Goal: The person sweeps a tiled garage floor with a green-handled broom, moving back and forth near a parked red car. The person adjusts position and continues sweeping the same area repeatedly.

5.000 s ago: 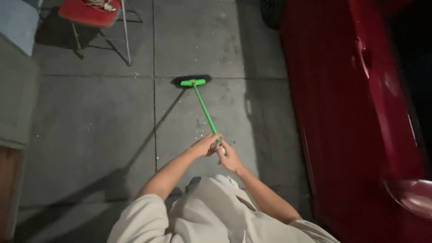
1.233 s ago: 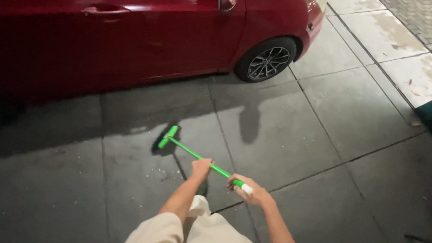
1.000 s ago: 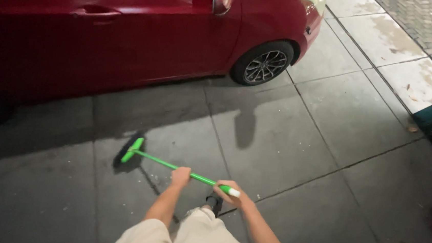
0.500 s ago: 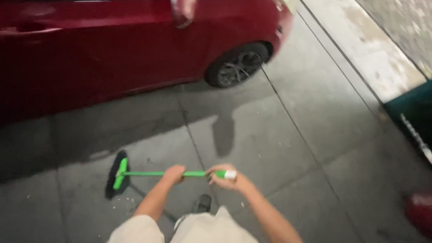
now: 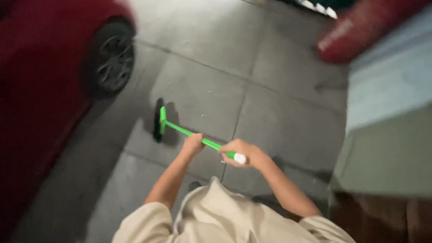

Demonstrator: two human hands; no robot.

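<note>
I hold a green push broom (image 5: 175, 129) with both hands over grey concrete paving. My left hand (image 5: 193, 144) grips the green handle partway down. My right hand (image 5: 243, 153) is closed around the handle's top end, just below its white cap. The broom's dark bristle head (image 5: 158, 122) rests on the ground ahead of me, close to the front wheel (image 5: 112, 57) of a red car (image 5: 24, 100) at my left. My beige shirt fills the bottom of the view.
A pale wall or ledge (image 5: 406, 122) stands close on my right. A red cylinder (image 5: 372, 21) lies at the upper right beside a dark green bin. Concrete slabs (image 5: 252, 57) with seams stretch ahead between car and wall.
The view has swung round to the right, so the car now lies at my left and the wall at my right. The broom head points ahead near the wheel. Both hands keep their grip.
</note>
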